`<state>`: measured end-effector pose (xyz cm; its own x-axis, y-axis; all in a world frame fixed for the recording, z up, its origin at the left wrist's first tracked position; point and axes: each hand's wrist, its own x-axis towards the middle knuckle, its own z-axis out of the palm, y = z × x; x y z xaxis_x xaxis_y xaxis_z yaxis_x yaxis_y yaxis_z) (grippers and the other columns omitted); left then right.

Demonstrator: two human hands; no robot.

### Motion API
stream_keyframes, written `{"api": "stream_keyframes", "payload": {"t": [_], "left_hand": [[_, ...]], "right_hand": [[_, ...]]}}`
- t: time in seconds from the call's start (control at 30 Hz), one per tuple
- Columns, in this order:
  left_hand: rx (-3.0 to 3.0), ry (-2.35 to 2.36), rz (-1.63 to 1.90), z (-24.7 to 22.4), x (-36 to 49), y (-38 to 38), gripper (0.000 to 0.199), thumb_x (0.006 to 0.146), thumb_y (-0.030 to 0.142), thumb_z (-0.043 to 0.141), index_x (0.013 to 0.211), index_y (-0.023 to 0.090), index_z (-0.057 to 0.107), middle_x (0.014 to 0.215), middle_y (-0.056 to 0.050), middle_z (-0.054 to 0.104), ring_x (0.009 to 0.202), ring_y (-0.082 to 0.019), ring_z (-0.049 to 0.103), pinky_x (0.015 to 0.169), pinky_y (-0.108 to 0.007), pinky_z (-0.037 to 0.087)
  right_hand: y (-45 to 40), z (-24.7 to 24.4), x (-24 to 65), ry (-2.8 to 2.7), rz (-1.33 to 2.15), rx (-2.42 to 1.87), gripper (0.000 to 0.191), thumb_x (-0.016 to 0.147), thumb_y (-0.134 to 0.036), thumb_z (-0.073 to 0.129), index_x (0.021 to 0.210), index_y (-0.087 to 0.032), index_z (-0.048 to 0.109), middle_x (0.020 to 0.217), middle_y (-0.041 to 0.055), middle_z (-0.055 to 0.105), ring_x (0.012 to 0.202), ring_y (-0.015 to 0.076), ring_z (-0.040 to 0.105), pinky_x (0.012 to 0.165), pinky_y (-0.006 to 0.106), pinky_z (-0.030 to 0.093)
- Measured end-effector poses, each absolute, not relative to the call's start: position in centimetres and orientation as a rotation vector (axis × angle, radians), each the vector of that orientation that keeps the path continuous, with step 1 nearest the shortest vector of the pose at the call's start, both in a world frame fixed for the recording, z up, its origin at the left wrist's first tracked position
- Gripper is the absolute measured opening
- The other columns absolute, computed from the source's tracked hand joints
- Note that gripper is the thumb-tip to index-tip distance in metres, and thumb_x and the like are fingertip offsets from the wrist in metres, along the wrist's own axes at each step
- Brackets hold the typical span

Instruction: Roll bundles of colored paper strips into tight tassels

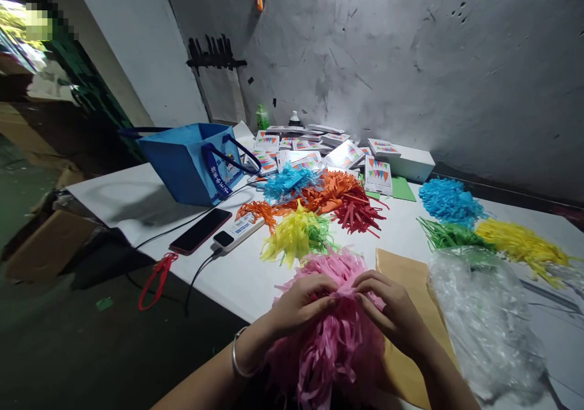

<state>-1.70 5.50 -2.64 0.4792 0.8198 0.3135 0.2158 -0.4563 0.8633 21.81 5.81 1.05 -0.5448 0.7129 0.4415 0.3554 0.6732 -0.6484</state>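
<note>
A large bunch of pink paper fringe (331,343) hangs over the table's front edge. My left hand (303,303), with a silver bangle at the wrist, pinches the pink fringe from the left. My right hand (392,306) pinches it from the right, its fingertips close to those of my left hand. Just behind lies a yellow and light green bunch (296,233). Farther back are orange (333,191), dark red (358,215) and blue (289,184) bunches. A brown paper envelope (406,276) lies beside and partly under my right forearm.
At the left stand a blue bag (182,160), a phone (201,230) and a white power bank (237,232) with a cable. Printed packets (344,154) are piled by the wall. At the right lie clear plastic (486,325) and blue (449,202), green (456,235) and yellow (524,243) fringe.
</note>
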Motion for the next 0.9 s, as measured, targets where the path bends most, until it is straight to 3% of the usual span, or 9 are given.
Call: {"api": "stream_keyframes", "payload": {"t": [0.1,0.2,0.33,0.53,0.7,0.9], "left_hand": [[2.004,0.929,1.073,-3.1,-1.4,4.8,0.019,0.096,0.031,0.060,0.110,0.018,0.067,0.104,-0.008,0.071,0.095,-0.022,0.065,0.087,-0.033,0.052],[2.176,1.113,1.430,-3.8,-0.8,3.7,0.034,0.092,0.018,0.065,0.125,0.021,0.059,0.119,-0.011,0.063,0.113,-0.025,0.059,0.099,-0.042,0.050],[2.499,1.195,1.613,-4.3,-0.3,2.9,0.044,0.093,0.003,0.055,0.128,0.029,0.062,0.107,-0.006,0.059,0.101,-0.021,0.057,0.089,-0.038,0.052],[2.756,1.031,1.545,-3.7,-1.1,3.1,0.037,0.095,0.006,0.056,0.126,0.025,0.066,0.107,-0.007,0.059,0.099,-0.021,0.056,0.087,-0.037,0.051],[2.840,0.992,1.489,-4.0,-1.7,3.1,0.045,0.092,0.000,0.055,0.127,0.027,0.065,0.107,-0.006,0.063,0.101,-0.020,0.058,0.090,-0.036,0.050],[2.734,1.035,1.486,-3.8,-1.6,2.9,0.019,0.090,0.010,0.057,0.104,0.020,0.067,0.104,-0.009,0.064,0.096,-0.024,0.059,0.086,-0.040,0.048]], "right_hand": [[5.8,0.1,21.5,-2.120,0.573,-0.867,0.010,0.096,-0.017,0.052,0.091,-0.022,0.059,0.092,0.0031,0.066,0.087,0.0170,0.063,0.078,0.029,0.049],[5.5,-0.5,21.0,-2.083,0.534,-0.911,0.010,0.096,-0.017,0.051,0.094,-0.022,0.059,0.093,0.0038,0.067,0.088,0.0184,0.063,0.079,0.030,0.048],[4.9,0.0,20.6,-2.120,0.646,-0.949,0.012,0.098,-0.021,0.052,0.094,-0.023,0.063,0.086,0.0005,0.069,0.076,0.0159,0.063,0.069,0.027,0.046],[4.3,1.3,20.5,-2.101,0.812,-1.005,0.014,0.097,-0.024,0.056,0.087,-0.022,0.066,0.079,-0.0026,0.069,0.070,0.0133,0.061,0.065,0.024,0.046],[4.1,1.0,20.2,-2.070,0.786,-1.032,0.016,0.097,-0.025,0.056,0.083,-0.022,0.065,0.077,-0.0029,0.069,0.068,0.0134,0.062,0.064,0.024,0.046],[4.3,-0.4,20.0,-2.035,0.483,-1.006,0.010,0.099,-0.022,0.052,0.093,-0.022,0.060,0.084,-0.0003,0.067,0.076,0.0162,0.063,0.069,0.028,0.047]]}}
